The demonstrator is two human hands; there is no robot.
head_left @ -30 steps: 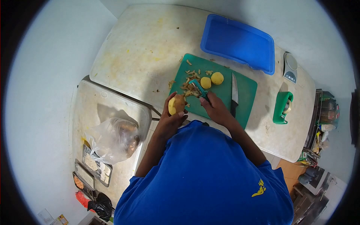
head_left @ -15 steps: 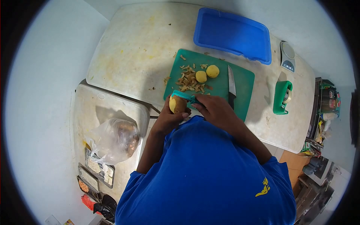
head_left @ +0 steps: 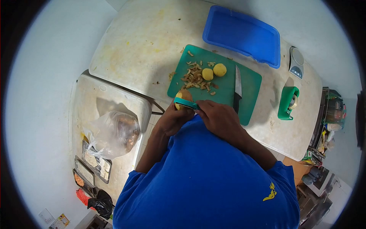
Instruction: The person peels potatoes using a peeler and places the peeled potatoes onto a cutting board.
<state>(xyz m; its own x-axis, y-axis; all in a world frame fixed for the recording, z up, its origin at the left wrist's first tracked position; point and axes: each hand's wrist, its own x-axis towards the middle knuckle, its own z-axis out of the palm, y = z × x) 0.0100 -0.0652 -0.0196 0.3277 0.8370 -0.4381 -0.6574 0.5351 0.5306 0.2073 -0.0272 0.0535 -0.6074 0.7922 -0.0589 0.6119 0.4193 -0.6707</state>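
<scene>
A partly peeled potato (head_left: pixel 184 95) is gripped in my left hand (head_left: pixel 170 120), close to my body at the near edge of the cutting board. My right hand (head_left: pixel 216 115) is closed around the handle of a green peeler (head_left: pixel 185 103), whose head lies across the potato. On the green cutting board (head_left: pixel 225 87) two peeled potatoes (head_left: pixel 214 71) sit beside a heap of brown peelings (head_left: pixel 195 78). A knife (head_left: pixel 238 86) with a black handle lies on the board's right part. My fingers hide the potato's lower end.
A blue tray (head_left: pixel 244 36) stands behind the board. To the right are a small scale (head_left: pixel 296 63) and a green tape dispenser (head_left: pixel 288 103). A clear plastic bag (head_left: pixel 116 133) with brown contents rests on the left table, near dark trays (head_left: pixel 96 163) of food.
The peeler has moved down along the potato toward my body, and my right hand has come with it. The whole view has shifted slightly.
</scene>
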